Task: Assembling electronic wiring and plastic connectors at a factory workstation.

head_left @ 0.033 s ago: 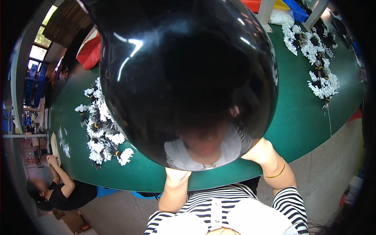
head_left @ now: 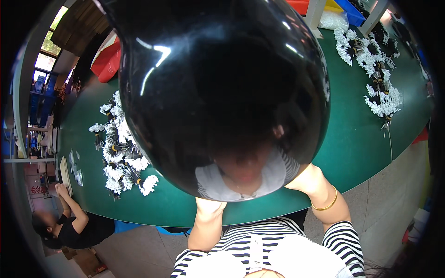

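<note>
A large glossy black dome, perhaps a lamp head, fills the middle of the view between me and the table, so what lies behind it cannot be seen. Just under its lower edge the wrist end of my left hand shows; the fingers are hidden. My right hand disappears behind the dome's lower right side, with a gold bangle on that wrist. Whether either hand holds anything is hidden. Left of the dome, bundles of small white-tipped pieces with dark leads lie in a heap on the green table.
More white-tipped bundles lie along the far right. A clear bag of white pieces and a blue bin stand at the back by grey posts. A red item lies at back left. Another person sits at the left.
</note>
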The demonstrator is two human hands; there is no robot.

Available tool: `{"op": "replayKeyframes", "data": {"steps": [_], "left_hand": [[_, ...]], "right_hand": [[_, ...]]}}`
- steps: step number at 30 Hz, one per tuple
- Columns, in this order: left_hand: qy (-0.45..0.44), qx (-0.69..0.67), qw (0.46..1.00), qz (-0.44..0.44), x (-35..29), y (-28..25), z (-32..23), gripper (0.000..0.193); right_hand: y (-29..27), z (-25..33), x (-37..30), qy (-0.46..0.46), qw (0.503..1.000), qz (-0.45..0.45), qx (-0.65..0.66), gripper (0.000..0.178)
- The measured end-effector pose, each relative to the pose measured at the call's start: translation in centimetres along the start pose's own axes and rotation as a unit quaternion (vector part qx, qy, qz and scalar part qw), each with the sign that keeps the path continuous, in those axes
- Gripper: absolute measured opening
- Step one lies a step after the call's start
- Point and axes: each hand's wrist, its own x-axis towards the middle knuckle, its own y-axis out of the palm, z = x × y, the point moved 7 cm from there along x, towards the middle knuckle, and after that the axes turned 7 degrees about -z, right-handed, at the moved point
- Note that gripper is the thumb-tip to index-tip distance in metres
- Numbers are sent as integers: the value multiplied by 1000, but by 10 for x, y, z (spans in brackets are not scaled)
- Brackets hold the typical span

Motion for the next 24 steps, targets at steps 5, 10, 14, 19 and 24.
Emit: {"op": "replayKeyframes", "data": {"steps": [5,10,14,19,24], "left_hand": [[23,1,1000,-9,0,0,-3,16],[40,18,999,-14,-1,-1,-3,17],[98,26,995,5,-2,-1,-7,20],[191,15,981,-1,-9,15,-24,29],[247,78,965,37,-10,16,-28,35]], "right_hand": [[4,4,0,-8,999,47,-14,20],[1,2,0,-7,1000,-19,15,19],[7,3,1,14,998,55,-39,17],[3,1,2,28,999,20,-11,14],[4,-1,0,54,998,30,-30,13]]}}
